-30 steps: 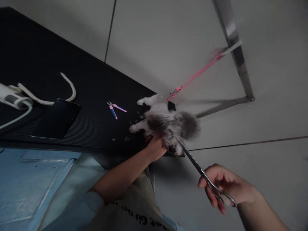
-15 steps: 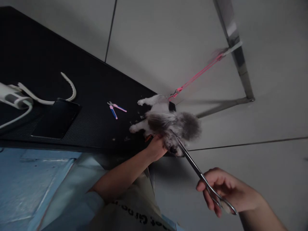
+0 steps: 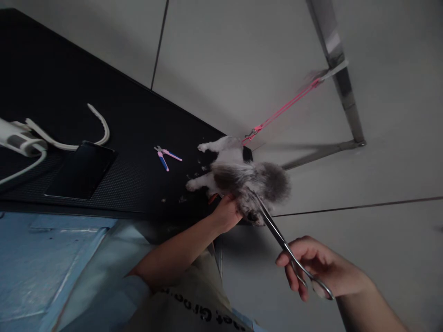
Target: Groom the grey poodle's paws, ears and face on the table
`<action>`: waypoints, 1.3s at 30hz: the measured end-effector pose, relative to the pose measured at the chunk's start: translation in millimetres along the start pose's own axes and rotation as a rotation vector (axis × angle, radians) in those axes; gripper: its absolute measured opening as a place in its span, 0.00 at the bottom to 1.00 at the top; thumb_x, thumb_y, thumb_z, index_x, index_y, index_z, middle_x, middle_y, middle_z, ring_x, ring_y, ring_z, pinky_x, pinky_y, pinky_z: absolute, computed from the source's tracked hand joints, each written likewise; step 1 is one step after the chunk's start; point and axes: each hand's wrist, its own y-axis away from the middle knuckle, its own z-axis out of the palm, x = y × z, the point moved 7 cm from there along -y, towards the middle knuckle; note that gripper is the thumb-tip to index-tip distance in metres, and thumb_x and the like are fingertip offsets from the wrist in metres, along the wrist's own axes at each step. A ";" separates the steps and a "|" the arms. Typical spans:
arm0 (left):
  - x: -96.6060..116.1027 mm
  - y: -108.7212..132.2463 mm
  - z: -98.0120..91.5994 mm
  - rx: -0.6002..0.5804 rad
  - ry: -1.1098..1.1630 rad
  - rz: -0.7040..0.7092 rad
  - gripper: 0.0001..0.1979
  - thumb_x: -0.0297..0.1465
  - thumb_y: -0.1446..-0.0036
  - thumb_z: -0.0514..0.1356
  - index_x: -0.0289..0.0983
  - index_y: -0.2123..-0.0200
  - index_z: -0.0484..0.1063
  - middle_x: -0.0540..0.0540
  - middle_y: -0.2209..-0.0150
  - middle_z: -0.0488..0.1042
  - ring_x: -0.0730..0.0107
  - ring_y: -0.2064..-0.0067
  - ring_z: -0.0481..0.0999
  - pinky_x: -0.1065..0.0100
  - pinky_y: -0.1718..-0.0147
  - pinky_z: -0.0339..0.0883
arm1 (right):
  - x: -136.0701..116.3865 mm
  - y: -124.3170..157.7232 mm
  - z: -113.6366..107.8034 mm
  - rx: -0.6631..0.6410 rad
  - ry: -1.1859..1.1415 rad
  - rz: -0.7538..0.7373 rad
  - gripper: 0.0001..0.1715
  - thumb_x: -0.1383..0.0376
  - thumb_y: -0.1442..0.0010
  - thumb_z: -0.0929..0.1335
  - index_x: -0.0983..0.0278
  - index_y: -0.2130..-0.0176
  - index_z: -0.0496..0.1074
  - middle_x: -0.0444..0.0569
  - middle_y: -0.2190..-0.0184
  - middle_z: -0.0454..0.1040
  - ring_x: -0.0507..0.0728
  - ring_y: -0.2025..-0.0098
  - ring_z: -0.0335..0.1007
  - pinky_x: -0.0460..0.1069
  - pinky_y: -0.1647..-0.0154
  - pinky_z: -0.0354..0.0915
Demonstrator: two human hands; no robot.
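A small dog (image 3: 226,154), white on the body and grey on the head, stands on a black table (image 3: 138,115). My left hand (image 3: 226,214) is closed under the dog's face, by its muzzle; its fingertips are partly hidden by fur. Long silver scissors (image 3: 275,228) are in my right hand (image 3: 320,263), fingers at the handle rings. The blades reach up and left across the side of the dog's head, their tips at the fur by the ear. How far apart the blades are is hard to see.
Pink and blue nail clippers (image 3: 164,157) lie left of the dog, near loose tufts of hair. Farther left are a dark tablet (image 3: 83,170), a curved white strip (image 3: 104,129) and a white corded device (image 3: 20,138). A pink leash (image 3: 287,108) ties to a metal arm (image 3: 342,87).
My right hand and the scissors have shifted slightly left and up, toward the dog's head. The dog's head has turned very slightly; my left hand stays under it.
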 end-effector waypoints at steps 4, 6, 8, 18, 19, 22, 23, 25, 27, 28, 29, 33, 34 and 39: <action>0.2 3.6 1.7 0.003 0.000 -0.012 0.12 0.26 0.57 0.73 0.37 0.67 0.77 0.47 0.67 0.79 0.68 0.65 0.78 0.67 0.63 0.70 | -3.0 -3.3 2.3 -0.006 0.001 0.004 0.27 0.67 0.49 0.78 0.65 0.49 0.75 0.50 0.68 0.79 0.48 0.71 0.77 0.40 0.70 0.72; -0.2 4.6 2.3 0.005 0.003 -0.020 0.13 0.26 0.58 0.73 0.36 0.67 0.77 0.46 0.67 0.79 0.67 0.64 0.78 0.67 0.62 0.70 | -4.7 -4.8 3.7 -0.006 -0.004 0.002 0.26 0.67 0.48 0.78 0.64 0.49 0.75 0.50 0.68 0.79 0.48 0.71 0.76 0.40 0.70 0.72; -1.1 4.5 2.5 0.003 0.009 -0.022 0.13 0.26 0.59 0.74 0.35 0.68 0.77 0.46 0.67 0.79 0.68 0.65 0.77 0.67 0.62 0.70 | -6.8 -5.4 4.3 -0.009 0.000 -0.015 0.28 0.67 0.48 0.78 0.64 0.48 0.74 0.50 0.67 0.79 0.48 0.70 0.77 0.40 0.69 0.72; -6.9 -1.2 -2.0 0.024 0.000 -0.017 0.17 0.28 0.65 0.75 0.37 0.68 0.77 0.49 0.68 0.78 0.70 0.67 0.75 0.69 0.66 0.67 | -7.4 -15.5 7.9 -0.012 0.011 0.014 0.28 0.64 0.48 0.78 0.65 0.49 0.73 0.50 0.67 0.79 0.48 0.71 0.76 0.41 0.68 0.72; -5.7 -0.6 -1.5 0.023 -0.005 -0.020 0.17 0.28 0.65 0.75 0.38 0.69 0.77 0.50 0.69 0.78 0.69 0.67 0.76 0.68 0.66 0.68 | -5.3 -14.6 8.0 -0.012 0.008 0.031 0.27 0.65 0.48 0.78 0.66 0.49 0.74 0.50 0.68 0.79 0.48 0.71 0.75 0.41 0.69 0.73; 1.0 1.7 0.7 0.015 -0.021 -0.006 0.14 0.28 0.62 0.74 0.38 0.69 0.76 0.50 0.69 0.78 0.68 0.65 0.77 0.67 0.63 0.69 | 2.5 -4.3 3.8 0.000 -0.005 0.053 0.27 0.66 0.49 0.78 0.67 0.50 0.74 0.49 0.71 0.78 0.48 0.73 0.75 0.41 0.72 0.74; 3.2 2.2 1.2 0.013 -0.023 0.001 0.14 0.27 0.61 0.74 0.37 0.69 0.76 0.49 0.68 0.78 0.67 0.65 0.77 0.67 0.63 0.69 | 4.8 1.2 1.4 0.003 -0.011 0.044 0.27 0.66 0.50 0.79 0.67 0.50 0.74 0.49 0.71 0.78 0.48 0.73 0.74 0.41 0.72 0.74; 6.3 2.7 1.3 0.019 -0.013 0.015 0.13 0.26 0.61 0.74 0.37 0.69 0.77 0.48 0.68 0.79 0.69 0.65 0.77 0.68 0.64 0.70 | 8.4 12.8 -4.3 0.014 -0.030 0.017 0.28 0.66 0.50 0.79 0.67 0.50 0.74 0.48 0.72 0.78 0.48 0.73 0.74 0.40 0.73 0.74; 7.1 2.5 0.9 0.028 0.002 0.021 0.13 0.25 0.61 0.74 0.38 0.70 0.77 0.49 0.68 0.79 0.69 0.66 0.77 0.68 0.65 0.70 | 12.0 22.1 -9.6 0.028 -0.039 0.012 0.28 0.65 0.50 0.79 0.66 0.50 0.74 0.47 0.72 0.77 0.48 0.73 0.74 0.40 0.73 0.74; 7.1 2.4 0.7 0.030 0.004 0.022 0.13 0.25 0.60 0.74 0.39 0.69 0.77 0.49 0.68 0.79 0.69 0.66 0.78 0.68 0.64 0.70 | 13.6 24.8 -11.8 0.036 -0.036 0.020 0.29 0.64 0.51 0.79 0.66 0.50 0.74 0.48 0.72 0.77 0.48 0.73 0.74 0.40 0.73 0.74; 7.1 2.4 0.8 0.028 0.000 0.024 0.12 0.25 0.59 0.73 0.39 0.69 0.77 0.49 0.68 0.79 0.69 0.65 0.78 0.68 0.63 0.71 | 14.7 26.3 -13.4 0.042 -0.029 0.030 0.30 0.63 0.51 0.79 0.66 0.50 0.74 0.48 0.72 0.78 0.48 0.74 0.74 0.40 0.73 0.74; 7.2 3.8 2.5 0.007 -0.037 0.025 0.09 0.25 0.54 0.70 0.38 0.68 0.76 0.49 0.68 0.79 0.68 0.63 0.79 0.68 0.62 0.71 | 13.0 21.8 -15.4 0.047 0.000 0.048 0.30 0.63 0.51 0.79 0.66 0.49 0.74 0.49 0.71 0.78 0.48 0.73 0.75 0.40 0.72 0.74; 7.3 4.4 2.9 0.004 -0.041 0.022 0.09 0.24 0.54 0.70 0.38 0.68 0.76 0.49 0.68 0.79 0.68 0.63 0.79 0.67 0.62 0.71 | 11.2 19.7 -15.2 0.046 0.003 0.042 0.29 0.64 0.50 0.79 0.66 0.49 0.74 0.49 0.70 0.78 0.48 0.73 0.75 0.40 0.72 0.74; 9.7 7.4 3.7 0.004 -0.022 0.023 0.10 0.25 0.56 0.71 0.38 0.69 0.77 0.46 0.63 0.80 0.64 0.58 0.79 0.64 0.57 0.71 | 4.3 13.6 -11.1 0.009 0.013 0.024 0.30 0.67 0.50 0.79 0.65 0.48 0.74 0.49 0.69 0.79 0.49 0.70 0.76 0.41 0.70 0.75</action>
